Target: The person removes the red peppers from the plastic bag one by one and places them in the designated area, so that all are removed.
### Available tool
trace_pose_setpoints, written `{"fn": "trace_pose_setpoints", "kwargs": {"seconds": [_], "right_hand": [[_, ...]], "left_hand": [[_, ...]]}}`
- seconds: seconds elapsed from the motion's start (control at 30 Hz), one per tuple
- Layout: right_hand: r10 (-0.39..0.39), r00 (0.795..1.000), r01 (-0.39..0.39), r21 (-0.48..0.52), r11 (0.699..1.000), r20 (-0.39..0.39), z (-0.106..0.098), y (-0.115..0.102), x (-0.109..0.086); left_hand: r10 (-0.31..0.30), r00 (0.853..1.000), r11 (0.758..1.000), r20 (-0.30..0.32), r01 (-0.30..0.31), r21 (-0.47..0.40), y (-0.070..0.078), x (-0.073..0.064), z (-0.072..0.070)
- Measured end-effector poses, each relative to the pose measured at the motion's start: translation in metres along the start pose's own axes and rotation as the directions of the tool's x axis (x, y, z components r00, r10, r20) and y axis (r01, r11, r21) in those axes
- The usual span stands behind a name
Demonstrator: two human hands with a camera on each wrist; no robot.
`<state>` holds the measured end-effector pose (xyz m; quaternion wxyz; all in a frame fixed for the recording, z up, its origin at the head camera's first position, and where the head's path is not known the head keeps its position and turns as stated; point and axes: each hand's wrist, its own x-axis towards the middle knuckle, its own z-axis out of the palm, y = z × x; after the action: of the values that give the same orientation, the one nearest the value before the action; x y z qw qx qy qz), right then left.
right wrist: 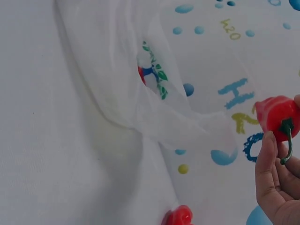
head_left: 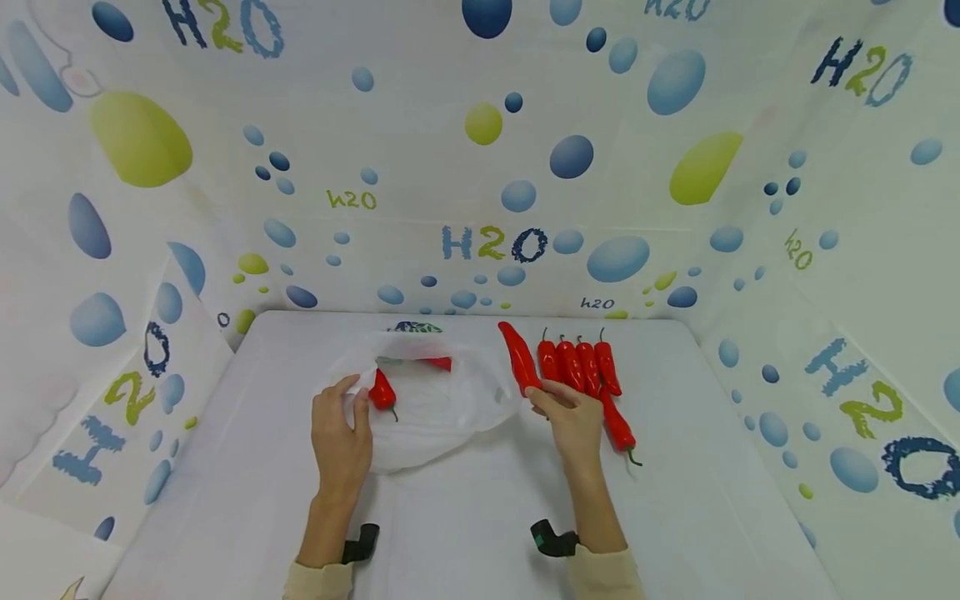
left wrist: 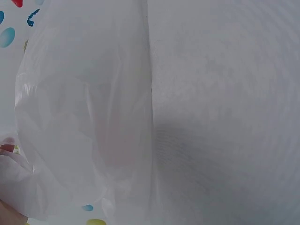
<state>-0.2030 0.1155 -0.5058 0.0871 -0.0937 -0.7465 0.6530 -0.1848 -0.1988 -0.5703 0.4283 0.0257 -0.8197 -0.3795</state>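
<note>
My left hand (head_left: pixel 341 429) grips the left rim of a thin white plastic bag (head_left: pixel 431 446), whose mouth faces me, spread wide. Inside lies a red pepper (head_left: pixel 382 390), its stem toward me, and further in shows a bit of red (head_left: pixel 442 363). Just right of the bag, my right hand (head_left: pixel 573 417) pinches a long red chili pepper (head_left: pixel 517 354) near its stem end, tip pointing up and away. The right wrist view shows this pepper's green stem (right wrist: pixel 287 129) hanging beside the fingers. In the left wrist view, the bag (left wrist: pixel 84 117) hides most of the hand.
Several red peppers (head_left: pixel 570 364) lie side by side at the back right of the white table (head_left: pixel 480 533). One more pepper (head_left: pixel 618 425) lies slanted in front of them. Bubble-patterned sheets (head_left: pixel 480 167) with H2O lettering enclose the table's back and sides.
</note>
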Motion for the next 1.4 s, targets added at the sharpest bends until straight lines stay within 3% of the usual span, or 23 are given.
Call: {"fn": "trace_pose_setpoints", "kwargs": {"seconds": [0.4,1.4], "right_hand": [[0.032,0.998,-0.029,0.068,0.997,-0.047,-0.019,0.015,-0.003],[0.06,0.973,-0.084,-0.099,0.992,-0.225,-0.05,0.062,-0.003]], "left_hand": [[0.0,1.0,1.0,0.0,0.0,0.01,0.002,0.001,0.0],[0.011,1.0,1.0,-0.003,-0.011,-0.026,-0.003,0.001,0.003]]}}
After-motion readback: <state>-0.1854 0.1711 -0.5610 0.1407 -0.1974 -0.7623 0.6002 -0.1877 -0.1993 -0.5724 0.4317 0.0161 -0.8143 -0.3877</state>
